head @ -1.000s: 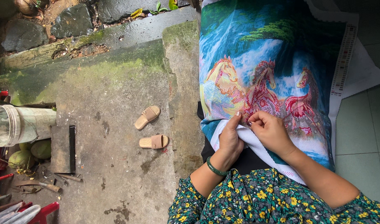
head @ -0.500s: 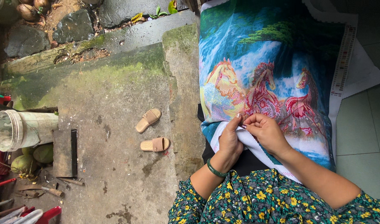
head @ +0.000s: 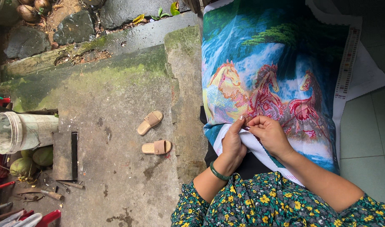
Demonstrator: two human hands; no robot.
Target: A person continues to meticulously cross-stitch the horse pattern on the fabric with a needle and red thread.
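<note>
So both my hands, left (head: 233, 143) and right (head: 270, 135), pinch the canvas (head: 276, 80) edge, gridded weave with stitched horses above my fingers.

Woven cloth embroidery canvas (head: 276, 75), matt; rough mossy concrete ground (head: 112, 96); glossy bangle (head: 218, 172).

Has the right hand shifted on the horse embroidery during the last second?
No. The right hand stays pinched at the same spot below the red horses on the embroidery cloth, touching the left hand.
</note>
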